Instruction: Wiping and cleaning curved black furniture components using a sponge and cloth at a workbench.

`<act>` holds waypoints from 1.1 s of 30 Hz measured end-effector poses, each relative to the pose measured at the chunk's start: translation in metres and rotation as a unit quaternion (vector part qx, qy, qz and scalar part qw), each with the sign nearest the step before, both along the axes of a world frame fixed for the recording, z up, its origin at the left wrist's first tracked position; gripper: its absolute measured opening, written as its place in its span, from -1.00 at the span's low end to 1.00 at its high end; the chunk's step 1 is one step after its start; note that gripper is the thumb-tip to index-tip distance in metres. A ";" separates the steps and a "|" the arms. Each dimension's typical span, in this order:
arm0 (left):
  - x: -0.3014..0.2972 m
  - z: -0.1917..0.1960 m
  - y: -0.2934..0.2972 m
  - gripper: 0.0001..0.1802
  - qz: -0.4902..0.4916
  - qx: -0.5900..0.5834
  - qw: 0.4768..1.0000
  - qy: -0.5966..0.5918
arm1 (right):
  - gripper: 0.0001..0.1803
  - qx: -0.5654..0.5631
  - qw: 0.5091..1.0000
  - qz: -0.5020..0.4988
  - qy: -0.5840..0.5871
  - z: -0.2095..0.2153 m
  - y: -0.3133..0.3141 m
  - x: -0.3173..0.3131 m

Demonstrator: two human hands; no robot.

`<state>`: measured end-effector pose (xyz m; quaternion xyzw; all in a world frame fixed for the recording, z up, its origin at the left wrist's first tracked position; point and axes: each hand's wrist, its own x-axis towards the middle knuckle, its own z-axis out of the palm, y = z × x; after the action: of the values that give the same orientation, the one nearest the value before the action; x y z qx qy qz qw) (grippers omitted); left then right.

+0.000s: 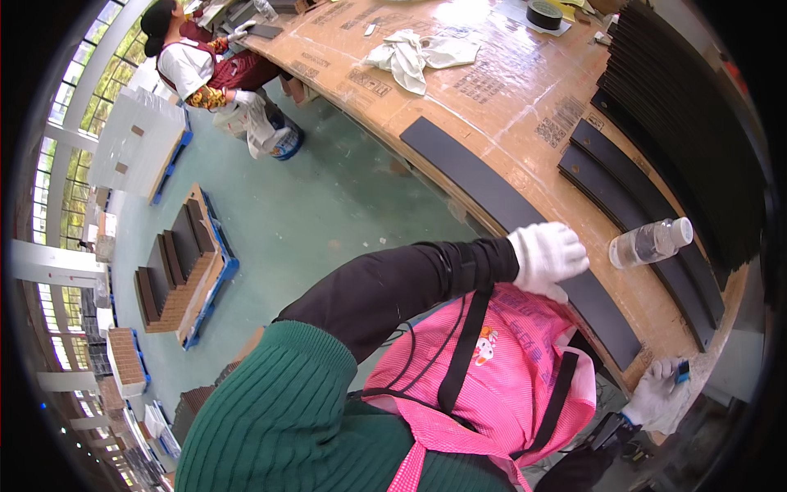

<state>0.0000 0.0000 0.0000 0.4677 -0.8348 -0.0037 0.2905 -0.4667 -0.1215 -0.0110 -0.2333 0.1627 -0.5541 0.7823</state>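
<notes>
Dark board (484, 184) lines the table's (512, 123) edge, near both hands (548, 254)

Bright paned windows (116, 66) stand left of a green floor (332, 184).

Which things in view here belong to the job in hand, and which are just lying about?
Seemingly part of the job:
- long dark board, beside the left hand
- small blue thing at the right hand, too small to identify
- perhaps the stacked boards, similar in look

Apparently lying about:
- clear bottle
- white cloth
- black roll
</notes>
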 end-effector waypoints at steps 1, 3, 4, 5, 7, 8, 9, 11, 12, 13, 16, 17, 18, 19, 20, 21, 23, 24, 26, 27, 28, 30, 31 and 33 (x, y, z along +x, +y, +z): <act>-0.013 -0.004 -0.002 -0.25 0.005 -0.005 1.000 0.001 | -0.43 -0.019 0.999 0.017 -0.038 0.019 0.006 0.015; -0.054 0.001 0.010 -0.25 0.015 0.030 0.999 0.016 | -0.42 -0.023 0.997 0.035 -0.059 0.063 0.039 0.036; -0.071 0.004 0.005 -0.26 0.017 0.027 0.999 0.029 | -0.44 -0.041 0.996 0.059 -0.061 0.085 0.049 0.051; -0.085 0.004 0.003 -0.27 0.021 0.028 0.999 0.041 | -0.46 -0.054 0.993 0.085 -0.065 0.100 0.060 0.071; -0.108 -0.006 -0.003 -0.29 0.036 0.033 0.994 0.093 | -0.47 -0.034 0.996 0.083 -0.020 0.114 0.076 0.105; -0.119 -0.009 -0.006 -0.30 0.050 0.018 0.995 0.089 | -0.53 -0.009 0.997 0.065 0.052 0.116 0.079 0.114; -0.123 -0.012 -0.008 -0.30 0.049 0.020 0.994 0.095 | -0.58 0.016 0.991 0.045 0.122 0.121 0.086 0.130; -0.133 -0.019 -0.015 -0.25 0.046 0.038 0.994 0.091 | -0.64 -0.057 0.950 0.073 0.299 0.149 0.105 0.191; -0.143 -0.045 -0.021 -0.25 0.064 0.034 0.993 0.097 | -0.66 -0.133 0.875 0.103 0.453 0.165 0.114 0.233; -0.148 -0.082 -0.025 -0.24 0.070 -0.028 0.987 0.145 | -0.60 -0.245 0.804 0.135 0.525 0.175 0.121 0.275; -0.140 -0.031 -0.017 -0.26 0.063 0.044 0.982 0.171 | -0.56 -0.409 0.701 0.179 0.556 0.185 0.099 0.340; -0.133 -0.038 -0.013 -0.31 0.084 -0.110 0.973 0.185 | -0.56 -0.427 0.696 0.205 0.540 0.180 0.096 0.373; -0.157 -0.076 -0.028 -0.48 0.161 -0.066 0.982 0.075 | -0.54 -0.518 0.651 0.213 0.513 0.181 0.100 0.413; -0.167 -0.076 -0.036 -0.48 0.155 -0.073 0.981 0.086 | -0.54 -0.552 0.629 0.200 0.510 0.178 0.096 0.436; -0.172 -0.074 -0.038 -0.59 0.107 -0.041 0.981 0.159 | -0.55 -0.578 0.592 0.219 0.517 0.177 0.090 0.458; -0.175 -0.078 -0.037 -0.70 0.067 -0.007 0.971 0.230 | -0.57 -0.636 0.523 0.226 0.521 0.177 0.092 0.485; -0.175 -0.076 -0.039 -0.70 0.054 -0.001 0.971 0.235 | -0.61 -0.677 0.471 0.305 0.476 0.163 0.084 0.524; -0.176 -0.074 -0.040 -0.71 0.056 -0.008 0.972 0.227 | -0.61 -0.676 0.465 0.310 0.481 0.156 0.083 0.540; -0.176 -0.074 -0.041 -0.71 0.058 -0.018 0.973 0.223 | -0.63 -0.730 0.399 0.406 0.378 0.137 0.084 0.566; -0.175 -0.075 -0.042 -0.71 0.064 -0.022 0.973 0.220 | -0.63 -0.728 0.396 0.416 0.376 0.130 0.088 0.574; -0.174 -0.076 -0.042 -0.72 0.068 -0.022 0.973 0.219 | -0.64 -0.753 0.365 0.417 0.355 0.124 0.091 0.580; -0.177 -0.074 -0.043 -0.72 0.076 -0.028 0.973 0.218 | -0.59 -0.786 0.301 0.432 0.324 0.115 0.095 0.595; -0.177 -0.074 -0.043 -0.72 0.080 -0.031 0.972 0.218 | -0.59 -0.784 0.298 0.438 0.323 0.111 0.097 0.599; -0.175 -0.073 -0.040 -0.73 0.091 -0.048 0.972 0.213 | -0.53 -0.795 0.285 0.443 0.301 0.103 0.102 0.607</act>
<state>-0.1752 -0.0400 -0.0729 0.5156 -0.7067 -0.0364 0.4832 0.1403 -0.0192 0.0924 -0.9272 -0.2624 0.1296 0.2338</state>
